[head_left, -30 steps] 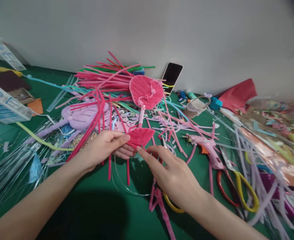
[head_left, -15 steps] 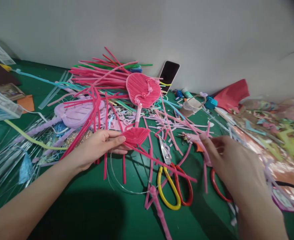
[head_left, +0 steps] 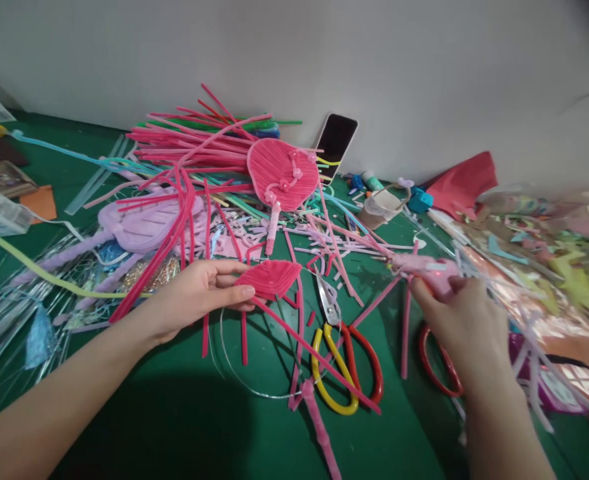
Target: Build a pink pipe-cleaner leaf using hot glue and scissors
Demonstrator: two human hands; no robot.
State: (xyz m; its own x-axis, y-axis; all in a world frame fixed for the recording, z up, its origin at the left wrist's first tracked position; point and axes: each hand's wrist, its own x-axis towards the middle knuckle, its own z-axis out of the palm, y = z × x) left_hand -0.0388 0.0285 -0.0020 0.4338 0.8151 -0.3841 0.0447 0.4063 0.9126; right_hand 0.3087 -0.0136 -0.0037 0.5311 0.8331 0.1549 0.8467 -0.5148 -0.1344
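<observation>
— Gripping what, at centre frame?

— Pinching a pink leaf-shaped piece [head_left: 269,278] of pipe cleaners with the left hand [head_left: 194,293]: thumb lying on top, fingers pressing from underneath, closing only on its left tip and holding it just above the green table [head_left: 174,427].

— And right of centre?

— Closing the right hand [head_left: 461,323] round the rear of a pink glue gun [head_left: 427,268], with fingers curling tight and the nozzle pointing toward the left of the frame. Blurring there, so not showing the trigger.

— Finding anything between the two?

— Finding scissors [head_left: 341,353] with one yellow and one red handle lying flat at lower centre, blades pointing up-frame toward the leaf piece. Seeing a thin wire loop [head_left: 254,387] curving just under the leaf piece, and a second red scissor handle [head_left: 437,373] peeking out just below the right hand.

— Moving further out?

— Spotting a pink fan [head_left: 281,175] lying above centre, touching a bundle of pink pipe cleaners [head_left: 189,147] spreading toward the upper left. Noting a lilac fan [head_left: 144,227] resting left of centre, just above the left hand. Seeing a phone [head_left: 335,141] leaning against the wall at upper centre, a paper cup [head_left: 381,210] tipping over near it, and a red cloth [head_left: 464,183] crumpling at the upper right.
</observation>
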